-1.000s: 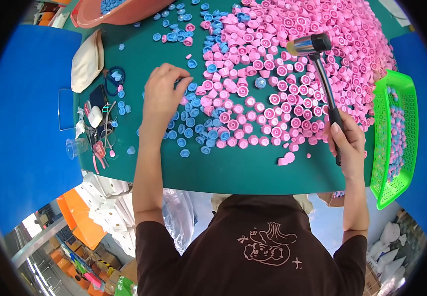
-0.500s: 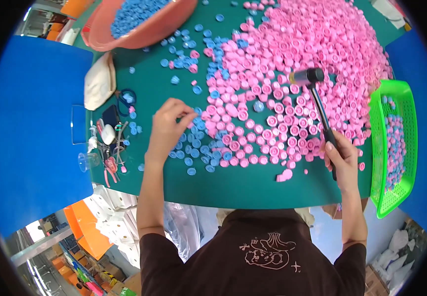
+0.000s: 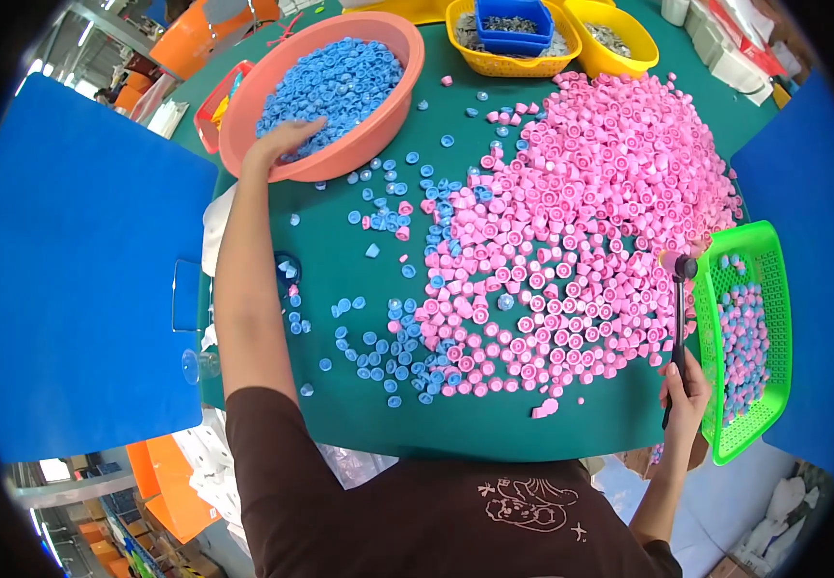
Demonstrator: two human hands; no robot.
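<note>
Hammer (image 3: 679, 318) held upright over right part of worktop (image 3: 359, 231), head (image 3: 679, 264) just beside green basket (image 3: 771, 289), handle clamped low in right hand (image 3: 685, 397), grip closed around it. Left hand (image 3: 284, 141) reached far forward into pink basin (image 3: 393, 96), fingers spread on blue caps (image 3: 335, 82) inside; grip loose, whether anything is held cannot be told. Large heap of pink caps (image 3: 590, 222) between both hands, covering worktop centre and right. Loose blue caps (image 3: 378, 356) scattered along heap's left edge. Green basket at right holds mixed pink and blue pieces. Yellow baskets (image 3: 619, 29) and a blue tray (image 3: 515, 19) at far edge.
</note>
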